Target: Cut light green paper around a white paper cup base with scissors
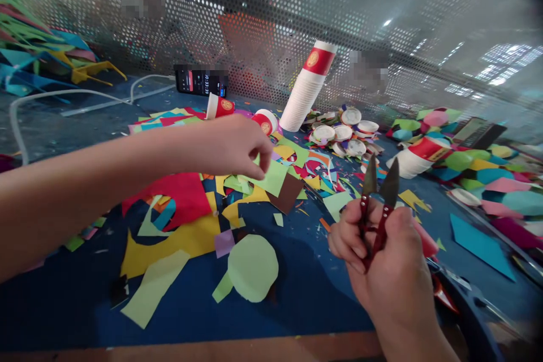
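Note:
My right hand (384, 254) is closed around small red-handled thread snips (377, 203), blades apart and pointing up. My left hand (233, 144) reaches across the table with fingers pinched on a light green paper piece (271, 178) among the scraps. A light green paper circle (253, 267) lies on the blue tabletop between the two hands. A brown paper scrap (288, 192) sits just right of the green piece.
Coloured paper scraps, red (178, 195) and yellow (186, 240), cover the blue table (305, 294). A leaning stack of paper cups (307, 87), loose cups, cut cup bottoms (343, 138), a phone (200, 81) and a perforated metal screen stand behind. Folded paper shapes pile at right.

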{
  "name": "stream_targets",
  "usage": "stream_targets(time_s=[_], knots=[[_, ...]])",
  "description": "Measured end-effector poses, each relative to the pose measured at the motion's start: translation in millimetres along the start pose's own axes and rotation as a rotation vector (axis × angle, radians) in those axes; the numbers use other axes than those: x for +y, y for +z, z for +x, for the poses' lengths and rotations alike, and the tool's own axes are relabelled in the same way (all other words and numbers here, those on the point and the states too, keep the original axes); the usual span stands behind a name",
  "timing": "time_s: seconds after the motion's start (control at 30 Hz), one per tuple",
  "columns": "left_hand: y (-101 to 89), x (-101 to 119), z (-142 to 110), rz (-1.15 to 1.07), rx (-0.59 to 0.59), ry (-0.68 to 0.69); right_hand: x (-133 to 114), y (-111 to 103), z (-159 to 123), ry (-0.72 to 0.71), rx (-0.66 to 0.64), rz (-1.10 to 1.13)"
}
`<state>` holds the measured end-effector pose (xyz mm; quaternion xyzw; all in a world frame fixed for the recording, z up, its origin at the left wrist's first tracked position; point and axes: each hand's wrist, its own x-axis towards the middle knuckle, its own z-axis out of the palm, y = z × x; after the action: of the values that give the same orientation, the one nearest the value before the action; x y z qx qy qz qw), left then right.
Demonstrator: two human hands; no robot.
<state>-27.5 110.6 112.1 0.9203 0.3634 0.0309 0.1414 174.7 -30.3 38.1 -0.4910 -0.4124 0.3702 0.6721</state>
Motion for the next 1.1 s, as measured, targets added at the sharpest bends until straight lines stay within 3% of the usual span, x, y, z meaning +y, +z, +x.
stream_targets(time_s=[0.1,0.17,0.23,0.4,0.67,0.93,1.1], knots=[[-9.7,-19,-9,0.155,-0.111,0.043,1,-1,0,0.010,0.025,-0.011],[-3.2,-28,-12,0.171,-0.154,0.044,1,-1,0,0.027,0.021,-0.013],[9.6,-33,-13,0.194,-0.103,0.023,1,-1,-1,0.046,-0.001,-0.014],[37.5,-27,-9,0.199,-0.030,0.007,4,-5,-2,0.038,-0.026,-0.017],[57.0,-10,21,0.147,-0.007,-0.051,12,-11,-2,0.004,-0.085,-0.018],[46.5,-8,49,0.001,-0.210,-0.101,16,-13,-2,0.018,-0.127,-0.019],[43.8,-5,47,-0.005,-0.178,-0.093,18,-14,-1,0.008,-0.153,-0.006]])
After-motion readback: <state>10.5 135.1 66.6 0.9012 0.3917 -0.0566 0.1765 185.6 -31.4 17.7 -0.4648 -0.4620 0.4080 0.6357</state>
